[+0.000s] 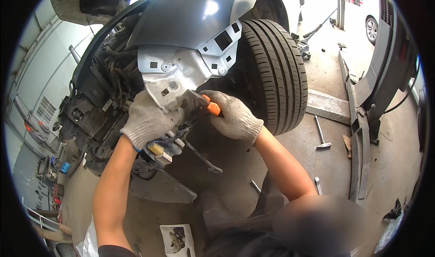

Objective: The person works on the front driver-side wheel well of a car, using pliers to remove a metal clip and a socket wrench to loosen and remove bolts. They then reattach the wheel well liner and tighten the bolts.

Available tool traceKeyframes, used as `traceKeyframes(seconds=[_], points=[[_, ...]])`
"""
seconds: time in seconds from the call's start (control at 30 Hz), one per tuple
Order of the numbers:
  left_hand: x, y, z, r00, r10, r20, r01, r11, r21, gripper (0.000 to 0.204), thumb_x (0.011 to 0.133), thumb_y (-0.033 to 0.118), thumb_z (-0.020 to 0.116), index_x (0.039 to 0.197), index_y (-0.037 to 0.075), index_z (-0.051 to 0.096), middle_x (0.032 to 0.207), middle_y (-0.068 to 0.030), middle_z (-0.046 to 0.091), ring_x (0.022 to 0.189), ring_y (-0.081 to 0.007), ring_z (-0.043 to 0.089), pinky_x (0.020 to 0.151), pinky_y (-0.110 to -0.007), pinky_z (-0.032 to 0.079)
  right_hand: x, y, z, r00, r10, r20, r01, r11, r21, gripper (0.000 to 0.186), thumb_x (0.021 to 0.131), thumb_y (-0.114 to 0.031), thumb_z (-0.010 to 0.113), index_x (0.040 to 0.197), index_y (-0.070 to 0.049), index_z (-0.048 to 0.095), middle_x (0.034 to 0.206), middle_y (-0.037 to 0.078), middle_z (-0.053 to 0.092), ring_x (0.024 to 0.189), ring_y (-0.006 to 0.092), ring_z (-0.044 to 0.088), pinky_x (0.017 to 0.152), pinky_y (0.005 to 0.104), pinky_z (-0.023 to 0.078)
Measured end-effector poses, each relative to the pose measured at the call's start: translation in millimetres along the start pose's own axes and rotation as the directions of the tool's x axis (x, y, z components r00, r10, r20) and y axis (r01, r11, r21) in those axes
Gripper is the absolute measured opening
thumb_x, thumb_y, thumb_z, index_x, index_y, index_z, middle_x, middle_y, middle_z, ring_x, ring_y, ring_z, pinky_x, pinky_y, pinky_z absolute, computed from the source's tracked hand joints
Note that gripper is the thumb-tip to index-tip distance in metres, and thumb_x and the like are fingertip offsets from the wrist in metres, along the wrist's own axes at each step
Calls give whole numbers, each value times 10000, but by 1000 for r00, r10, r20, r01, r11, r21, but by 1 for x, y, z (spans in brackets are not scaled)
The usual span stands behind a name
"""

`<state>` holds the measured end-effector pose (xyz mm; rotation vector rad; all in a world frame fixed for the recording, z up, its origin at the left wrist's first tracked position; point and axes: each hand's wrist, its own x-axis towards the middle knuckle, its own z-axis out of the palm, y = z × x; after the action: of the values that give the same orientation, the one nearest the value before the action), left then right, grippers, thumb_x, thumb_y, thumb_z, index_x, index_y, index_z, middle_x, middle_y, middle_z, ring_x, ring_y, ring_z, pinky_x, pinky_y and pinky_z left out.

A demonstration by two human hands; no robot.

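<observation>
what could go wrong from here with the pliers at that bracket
The orange-handled pliers could slip at the edge of the silver bracket, perhaps knocking the right hand toward the tire.
The gloved left hand sits right at the bracket's lower edge, so it might get scraped or pinched.
The hammer on the floor could trip someone.

This was a car repair workshop: a car [186, 16] stood with its front stripped, the dark inner parts [97, 105] laid bare; a grey lift post [370, 87] rose at the right, a hammer [321, 132] lay on the concrete-looking floor [335, 177], and a white car [374, 12] stood outside in bright daylight.
</observation>
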<state>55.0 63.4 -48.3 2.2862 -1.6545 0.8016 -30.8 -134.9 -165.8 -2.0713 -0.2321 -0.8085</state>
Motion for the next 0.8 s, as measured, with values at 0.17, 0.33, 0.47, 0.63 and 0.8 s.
traceKeyframes(seconds=[0.17,0.33,0.47,0.63,0.8], points=[[4,5,-6,990,-45,135,50,998,-31,251,772,200,736,1004,103,735,1005,-88,741,937,-302,709,812,-403,569,-4,-11,0,999,46,-11,-45,999,16,434,793,-60,578,1226,-35,572,1040,227,663,1019,428,634,890,458,503],[2,-3,-2,993,20,115,-27,998,62,249,765,197,731,1004,129,745,989,-81,751,913,-285,719,807,-388,577,-6,-18,7,990,137,-34,-137,990,19,357,828,-82,588,1183,-48,575,991,231,666,989,448,633,851,488,502],[4,0,-3,987,-32,157,22,998,62,257,771,197,728,1020,141,748,994,-77,751,920,-277,723,800,-383,583,-8,-19,11,980,179,-85,-182,982,-39,295,883,-143,603,1164,-59,570,1049,241,662,999,457,631,850,522,503],[2,0,-4,977,-143,157,139,990,37,271,789,254,709,1032,138,740,1000,-77,749,937,-287,722,793,-386,583,-10,-27,15,969,216,-118,-226,971,-83,280,894,-154,595,1158,-65,574,1069,248,662,990,450,640,855,518,511],[6,6,-4,964,-199,177,195,980,42,305,785,288,710,1045,129,730,1006,-93,745,954,-308,717,799,-395,583,-13,-29,17,953,250,-171,-273,954,-124,281,892,-151,594,1157,-59,576,1080,254,661,997,447,643,868,517,511]])
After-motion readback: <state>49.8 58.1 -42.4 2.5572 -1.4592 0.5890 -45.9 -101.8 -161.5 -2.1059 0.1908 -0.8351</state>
